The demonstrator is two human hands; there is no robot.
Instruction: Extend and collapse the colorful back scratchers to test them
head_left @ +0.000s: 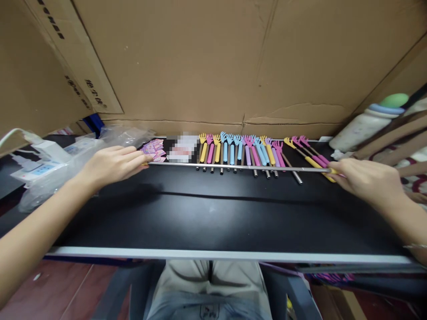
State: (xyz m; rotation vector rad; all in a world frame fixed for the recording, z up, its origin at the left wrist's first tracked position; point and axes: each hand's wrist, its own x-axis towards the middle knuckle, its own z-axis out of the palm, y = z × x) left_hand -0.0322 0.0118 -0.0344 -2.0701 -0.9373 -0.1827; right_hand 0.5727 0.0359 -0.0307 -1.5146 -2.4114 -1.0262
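I hold a long thin telescopic metal rod (240,167) stretched out level above a black table (213,213). My left hand (113,164) pinches its left tip. My right hand (363,180) grips its yellow handle end at the right. Behind the rod lies a row of several small back scratchers (243,151) with yellow, pink, blue and purple claw heads and grips, their metal stems pointing toward me. Three more scratchers (307,153) lie slanted at the right end of the row.
A heap of small pink and purple packets (155,149) lies by my left fingers. Clear plastic bags (83,153) and a white power strip (40,164) sit at the left. A white bottle (363,126) lies at the right. Cardboard (213,62) walls the back.
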